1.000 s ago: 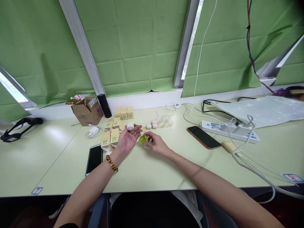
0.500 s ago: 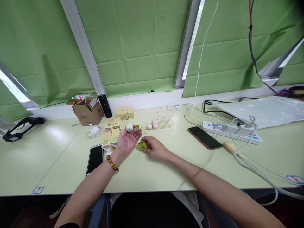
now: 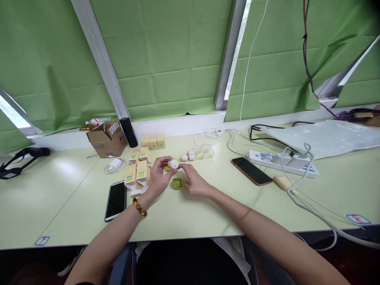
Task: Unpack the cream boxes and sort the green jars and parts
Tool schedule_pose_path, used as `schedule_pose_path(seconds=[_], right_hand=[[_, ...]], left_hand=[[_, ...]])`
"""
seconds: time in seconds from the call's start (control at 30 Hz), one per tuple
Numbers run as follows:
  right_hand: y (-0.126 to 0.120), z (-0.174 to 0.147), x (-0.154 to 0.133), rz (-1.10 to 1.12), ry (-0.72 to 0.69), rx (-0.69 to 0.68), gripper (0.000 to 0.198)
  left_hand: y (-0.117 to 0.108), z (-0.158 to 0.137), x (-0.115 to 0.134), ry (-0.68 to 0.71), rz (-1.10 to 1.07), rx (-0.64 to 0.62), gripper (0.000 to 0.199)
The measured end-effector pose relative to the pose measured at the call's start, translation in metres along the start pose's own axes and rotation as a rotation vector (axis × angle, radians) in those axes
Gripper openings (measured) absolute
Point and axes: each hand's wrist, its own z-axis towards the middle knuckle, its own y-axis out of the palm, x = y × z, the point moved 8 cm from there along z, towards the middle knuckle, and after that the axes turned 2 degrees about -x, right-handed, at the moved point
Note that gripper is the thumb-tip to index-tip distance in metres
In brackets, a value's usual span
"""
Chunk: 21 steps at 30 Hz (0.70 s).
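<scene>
My left hand (image 3: pixel 159 180) pinches a small white rounded piece (image 3: pixel 173 163) above the table, one end turned toward me. My right hand (image 3: pixel 197 183) holds nothing; its index finger reaches out to the white piece and its other fingers are curled. Below the hands a small green open-topped cup (image 3: pixel 177 183) rests on the table, near my right thumb. Another green part (image 3: pixel 168 168) shows partly behind my left fingers. Beyond them lie small pale pink and white pieces (image 3: pixel 190 157) beside clear plastic containers (image 3: pixel 204 153) with yellow bits.
Several beige boxes (image 3: pixel 143 171) stand left of my left hand, with more boxes (image 3: pixel 153 141) behind. A phone (image 3: pixel 115 200) lies at left, another phone (image 3: pixel 251 171) at right. Further right are a power strip (image 3: pixel 282 163) and loose cables. A cardboard box (image 3: pixel 107 139) stands at the back left.
My right hand has let go of the green cup, now on the table, and extends its index finger. My left hand has closed from an open palm around the white piece.
</scene>
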Motion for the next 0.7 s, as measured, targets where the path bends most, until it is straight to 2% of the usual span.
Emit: schedule_pose_path(seconds=[0.2,0.3,0.4,0.53,0.6,0.7], right_hand=[[-0.028,0.002,-0.014,0.270,-0.032,0.225,0.035],[-0.027,0.003,-0.016,0.315,-0.007,0.250,0.036],[-0.020,0.004,-0.015,0.276,0.018,0.232,0.034],[-0.017,0.008,-0.003,0.292,0.054,0.198,0.031],[-0.029,0.013,0.011,0.281,0.080,0.252,0.033],[-0.058,0.029,0.038,0.239,0.139,0.377,0.031]], left_hand=[[0.007,-0.008,0.017,0.232,0.466,-0.052,0.027],[0.017,-0.014,0.017,0.314,0.615,-0.153,0.021],[0.027,-0.022,0.014,0.380,0.713,-0.260,0.027],[0.028,-0.024,0.010,0.370,0.757,-0.278,0.038],[0.024,-0.021,0.009,0.335,0.761,-0.245,0.042],[0.021,-0.018,0.006,0.301,0.775,-0.236,0.035]])
